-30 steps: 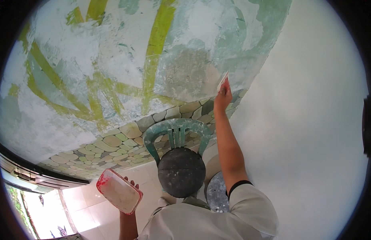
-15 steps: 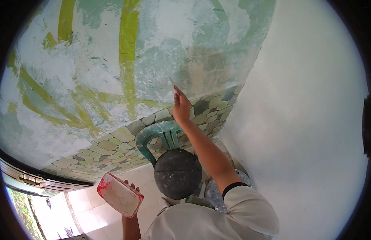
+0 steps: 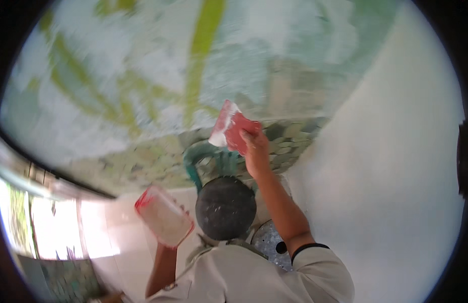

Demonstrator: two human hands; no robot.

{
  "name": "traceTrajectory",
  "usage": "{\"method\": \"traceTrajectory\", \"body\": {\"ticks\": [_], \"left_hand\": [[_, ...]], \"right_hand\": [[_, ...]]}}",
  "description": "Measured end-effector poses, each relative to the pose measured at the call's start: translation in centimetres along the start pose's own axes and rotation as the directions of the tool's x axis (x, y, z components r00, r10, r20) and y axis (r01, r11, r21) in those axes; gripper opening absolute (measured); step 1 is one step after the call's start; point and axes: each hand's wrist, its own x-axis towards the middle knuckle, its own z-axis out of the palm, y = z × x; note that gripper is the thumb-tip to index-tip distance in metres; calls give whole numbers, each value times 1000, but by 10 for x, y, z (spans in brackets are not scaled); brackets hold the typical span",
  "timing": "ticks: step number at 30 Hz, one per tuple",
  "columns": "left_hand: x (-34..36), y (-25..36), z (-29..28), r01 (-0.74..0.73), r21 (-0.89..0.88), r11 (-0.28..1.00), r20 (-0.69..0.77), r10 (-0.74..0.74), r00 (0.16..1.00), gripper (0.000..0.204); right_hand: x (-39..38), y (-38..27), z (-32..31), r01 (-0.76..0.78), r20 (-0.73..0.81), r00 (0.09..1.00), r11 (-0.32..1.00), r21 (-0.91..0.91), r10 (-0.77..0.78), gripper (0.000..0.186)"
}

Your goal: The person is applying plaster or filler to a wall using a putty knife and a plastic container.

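My right hand (image 3: 256,151) is closed around a flat red putty spreader (image 3: 239,129), raised in front of the wall. White putty coats the left edge of its blade, with the thumb pressed on its face. Lower left, my left hand (image 3: 185,209) supports a shallow rectangular tub (image 3: 166,217) with a red-smeared rim. Whitish paste lines the inside of the tub. Most of that hand is hidden behind the tub; a few fingertips show along its right side. The wall (image 3: 244,65) ahead has patchy white putty over pale green paint, with yellow-green painted strokes.
A stone-patterned band (image 3: 158,156) runs along the wall's foot. Below me are a green plastic chair (image 3: 193,159), a dark round object (image 3: 226,208) with white specks and a speckled round stool (image 3: 269,242). A plain white wall (image 3: 385,192) stands at right; bright openings (image 3: 52,227) at left.
My right hand has turned, so the spreader's broad face shows instead of its thin edge, and the blade looks lifted off the wall. The view has shifted; the tub appears higher and further right.
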Motion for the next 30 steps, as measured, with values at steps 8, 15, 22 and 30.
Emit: {"method": "traceTrajectory", "body": {"ticks": [8, 15, 22, 30], "left_hand": [[47, 7, -63, -162, 142, 977, -177, 186, 966, 63], [31, 51, 27, -170, 66, 983, -277, 181, 944, 64], [29, 86, 2, -186, -12, 982, -227, 178, 958, 71], [21, 127, -23, -172, -242, 955, 80, 196, 977, 77]], "right_hand": [[-107, -63, 100, -121, 470, 826, 911, -393, 312, 18], [-123, -22, 168, 340, 644, 695, 643, -687, 320, 17], [-141, 26, 186, 431, 610, 767, 544, -721, 201, 20], [-166, 51, 210, 219, 479, 830, 624, -751, 285, 22]]}}
